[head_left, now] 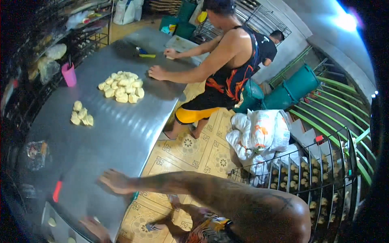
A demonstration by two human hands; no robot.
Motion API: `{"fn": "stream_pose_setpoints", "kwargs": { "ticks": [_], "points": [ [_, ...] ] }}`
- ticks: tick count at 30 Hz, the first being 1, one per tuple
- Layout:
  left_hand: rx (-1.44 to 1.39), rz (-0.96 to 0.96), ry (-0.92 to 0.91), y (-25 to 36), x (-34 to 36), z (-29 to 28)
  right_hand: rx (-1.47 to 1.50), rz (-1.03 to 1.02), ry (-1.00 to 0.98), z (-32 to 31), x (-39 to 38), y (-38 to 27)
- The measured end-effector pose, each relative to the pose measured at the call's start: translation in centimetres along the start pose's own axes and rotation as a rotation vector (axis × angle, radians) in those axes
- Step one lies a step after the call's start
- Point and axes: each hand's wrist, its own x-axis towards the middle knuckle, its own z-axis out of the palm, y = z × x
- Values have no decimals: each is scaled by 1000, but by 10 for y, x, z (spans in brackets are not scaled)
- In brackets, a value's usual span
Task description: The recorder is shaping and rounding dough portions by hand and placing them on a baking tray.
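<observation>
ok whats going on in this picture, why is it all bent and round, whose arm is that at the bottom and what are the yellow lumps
There is no machine here: the picture comes from a wide fisheye camera worn on a person's head, which bends straight edges. The arm across the bottom is the wearer's own; that right hand lies flat and empty on the steel table. The left hand is blurred near the table's near edge, so I cannot tell whether it holds anything. The lumps are dough pieces: a big pile and a small pile. A pink cup stands nearby. Another person leans on the far end.
</observation>
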Motion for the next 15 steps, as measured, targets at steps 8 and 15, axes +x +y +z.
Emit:
{"fn": "stream_pose_setpoints", "kwargs": {
  "ticks": [8,15],
  "points": [
    [334,-157,40,8,99,0,-129,31,134,-8,86,7],
    [218,-6,-108,-57,4,7,-24,-135,78,-9,19,-7]
  ]
}}
